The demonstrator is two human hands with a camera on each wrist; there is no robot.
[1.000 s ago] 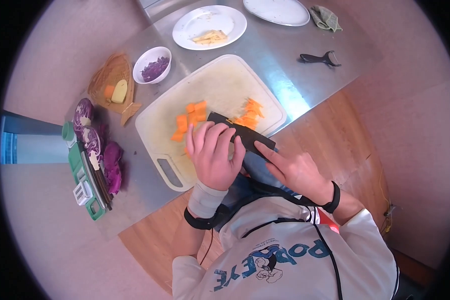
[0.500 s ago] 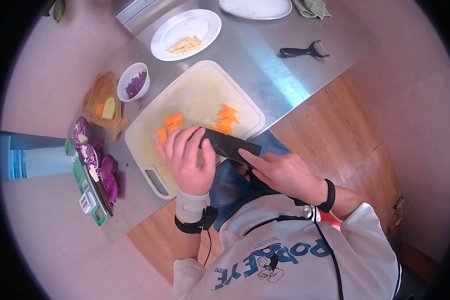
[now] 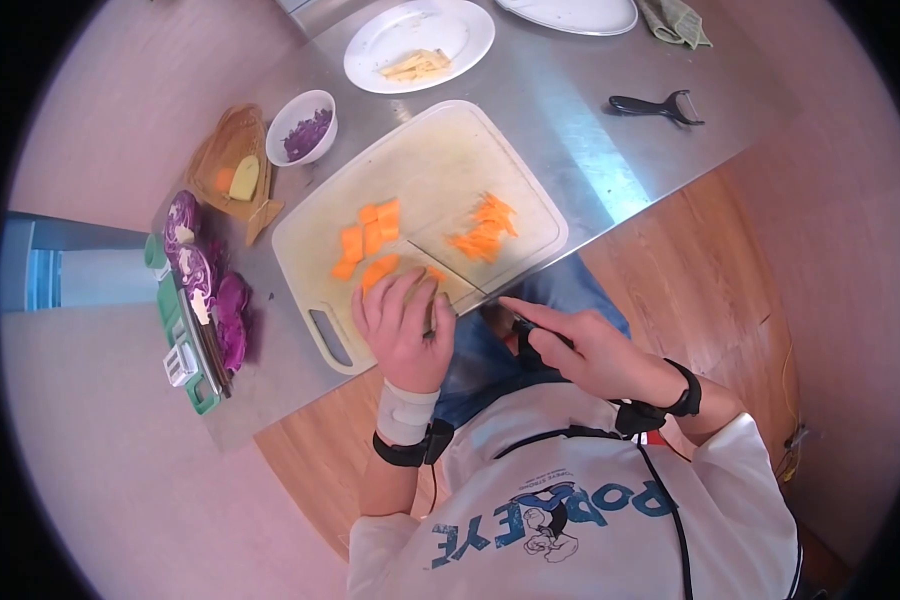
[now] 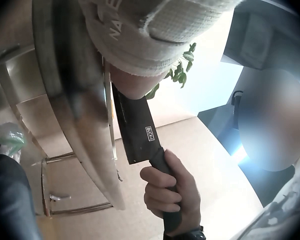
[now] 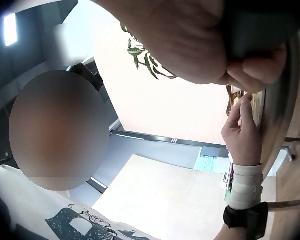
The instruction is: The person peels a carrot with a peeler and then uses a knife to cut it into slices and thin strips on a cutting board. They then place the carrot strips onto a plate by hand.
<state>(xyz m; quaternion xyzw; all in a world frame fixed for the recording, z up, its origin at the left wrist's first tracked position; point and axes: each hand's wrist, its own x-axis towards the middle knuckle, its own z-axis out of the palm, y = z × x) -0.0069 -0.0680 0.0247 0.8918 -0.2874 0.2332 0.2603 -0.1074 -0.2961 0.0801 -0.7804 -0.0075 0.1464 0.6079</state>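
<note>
My right hand (image 3: pixel 605 350) grips the black handle of a cleaver (image 4: pixel 137 127). In the head view its blade stands nearly edge-on, reaching over the near side of the white cutting board (image 3: pixel 425 150). My left hand (image 3: pixel 405 335), with a pale wrist wrap, is on the near part of the board, fingers bent and thumb drawn in around a piece of carrot (image 3: pixel 435 273) beside the blade; the fingers hide most of it. Flat carrot pieces (image 3: pixel 373 225) lie beyond this hand, and carrot strips (image 3: pixel 485 230) are heaped to the right of the blade.
Behind the board are a bowl of shredded purple cabbage (image 3: pixel 308 130), a plate (image 3: pixel 465 45) with pale strips and another plate (image 3: pixel 570 12). A peeler (image 3: pixel 655 107) lies at right. Left are a basket (image 3: pixel 210 150), cut cabbage (image 3: pixel 195 270) and a green slicer (image 3: pixel 175 320).
The cleaver blade has turned from lying flat, broad side up, to nearly edge-on. The right hand has closed around its handle. The left hand has come down with bent fingers; more carrot shows beyond it.
</note>
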